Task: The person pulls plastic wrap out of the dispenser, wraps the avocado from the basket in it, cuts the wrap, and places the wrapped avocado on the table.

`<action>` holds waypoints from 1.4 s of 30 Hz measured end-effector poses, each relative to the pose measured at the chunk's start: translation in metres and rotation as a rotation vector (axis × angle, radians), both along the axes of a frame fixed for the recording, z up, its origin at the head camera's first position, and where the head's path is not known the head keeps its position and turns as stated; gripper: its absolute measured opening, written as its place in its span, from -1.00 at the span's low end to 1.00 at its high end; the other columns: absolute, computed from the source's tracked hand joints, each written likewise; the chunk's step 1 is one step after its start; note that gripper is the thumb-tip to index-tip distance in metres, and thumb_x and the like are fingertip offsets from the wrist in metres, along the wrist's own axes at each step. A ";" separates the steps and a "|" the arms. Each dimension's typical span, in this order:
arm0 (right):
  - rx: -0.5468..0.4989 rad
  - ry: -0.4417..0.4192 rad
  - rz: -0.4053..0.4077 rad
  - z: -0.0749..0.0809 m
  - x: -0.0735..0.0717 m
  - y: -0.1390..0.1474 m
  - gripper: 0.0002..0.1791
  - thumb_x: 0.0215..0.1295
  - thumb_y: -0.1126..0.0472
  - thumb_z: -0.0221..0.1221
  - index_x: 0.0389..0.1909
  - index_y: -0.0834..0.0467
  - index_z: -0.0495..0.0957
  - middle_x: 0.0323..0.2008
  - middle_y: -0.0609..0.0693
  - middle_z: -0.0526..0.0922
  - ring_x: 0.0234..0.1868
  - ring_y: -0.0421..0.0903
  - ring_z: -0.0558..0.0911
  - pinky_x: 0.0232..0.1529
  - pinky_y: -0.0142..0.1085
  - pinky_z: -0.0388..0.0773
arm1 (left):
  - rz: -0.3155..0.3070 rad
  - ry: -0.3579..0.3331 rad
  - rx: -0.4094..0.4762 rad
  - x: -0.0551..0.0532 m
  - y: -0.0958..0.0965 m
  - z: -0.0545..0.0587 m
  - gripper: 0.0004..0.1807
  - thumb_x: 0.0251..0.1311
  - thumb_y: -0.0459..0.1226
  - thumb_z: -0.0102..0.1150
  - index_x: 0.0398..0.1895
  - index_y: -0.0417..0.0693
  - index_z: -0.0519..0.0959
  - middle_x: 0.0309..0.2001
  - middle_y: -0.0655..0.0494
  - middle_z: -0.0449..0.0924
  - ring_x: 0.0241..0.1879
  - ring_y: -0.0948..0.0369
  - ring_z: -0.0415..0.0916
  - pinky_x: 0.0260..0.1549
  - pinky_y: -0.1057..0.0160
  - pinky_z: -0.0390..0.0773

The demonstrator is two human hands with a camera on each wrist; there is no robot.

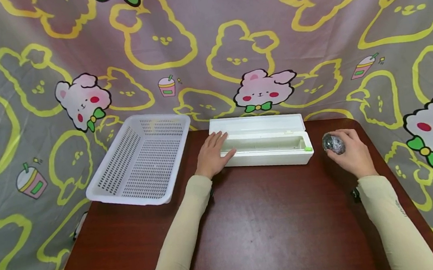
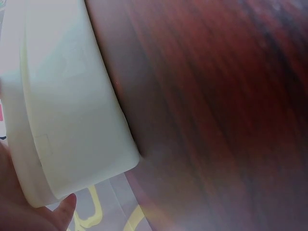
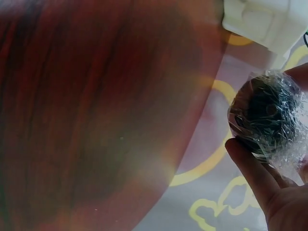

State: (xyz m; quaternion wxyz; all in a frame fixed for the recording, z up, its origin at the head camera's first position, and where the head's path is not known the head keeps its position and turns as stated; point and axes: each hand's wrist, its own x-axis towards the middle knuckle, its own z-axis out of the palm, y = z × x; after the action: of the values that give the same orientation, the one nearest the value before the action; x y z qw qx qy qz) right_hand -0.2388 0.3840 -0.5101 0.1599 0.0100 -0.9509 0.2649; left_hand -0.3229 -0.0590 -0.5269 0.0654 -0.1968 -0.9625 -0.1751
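A long white box (image 1: 265, 156) with its lid (image 1: 257, 124) raised stands at the table's back. It looks like a cling film dispenser, with a small green piece (image 1: 308, 148) at its right end. My left hand (image 1: 212, 155) rests on the box's left end, fingers fairly straight; its thumb (image 2: 67, 209) shows by the end edge in the left wrist view. To the right of the box, my right hand (image 1: 352, 150) holds a round, clear plastic film roll (image 3: 269, 118) between thumb and fingers. Its loose film is crumpled, its middle looks dark, and any length behind is hidden.
A white perforated basket (image 1: 128, 201) stands on the left of the brown table (image 1: 258, 223). A patterned curtain (image 1: 187, 22) hangs close behind the table and along both sides.
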 end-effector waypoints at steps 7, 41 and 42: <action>0.012 -0.070 0.027 -0.009 -0.003 0.003 -0.35 0.22 0.21 0.41 0.32 0.21 0.45 0.27 0.33 0.33 0.10 0.44 0.49 0.03 0.39 0.47 | -0.001 0.004 -0.004 0.000 0.000 -0.001 -0.19 0.47 0.25 -0.02 0.64 0.14 0.16 0.63 0.05 0.12 0.65 0.04 -0.06 0.62 0.05 -0.01; -0.040 -0.201 0.041 -0.022 -0.008 0.005 -0.33 0.32 0.07 0.38 0.36 0.19 0.39 0.30 0.40 0.25 0.15 0.42 0.42 0.09 0.45 0.45 | 0.008 -0.002 -0.012 -0.001 0.000 -0.001 -0.19 0.47 0.27 -0.05 0.65 0.16 0.14 0.64 0.07 0.11 0.65 0.05 -0.08 0.62 0.05 -0.02; -0.041 -0.196 0.045 -0.023 -0.008 0.005 -0.34 0.32 0.06 0.37 0.36 0.19 0.39 0.30 0.41 0.25 0.15 0.42 0.42 0.09 0.45 0.44 | 0.008 -0.002 -0.013 -0.001 0.000 -0.001 -0.19 0.47 0.27 -0.05 0.65 0.16 0.14 0.64 0.07 0.11 0.65 0.05 -0.08 0.62 0.05 -0.03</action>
State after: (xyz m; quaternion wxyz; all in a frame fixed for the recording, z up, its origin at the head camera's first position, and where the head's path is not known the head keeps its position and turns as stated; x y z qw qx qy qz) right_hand -0.2466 0.3892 -0.5332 0.0602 0.0023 -0.9558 0.2878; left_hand -0.3235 -0.0589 -0.5283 0.0639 -0.1934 -0.9643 -0.1690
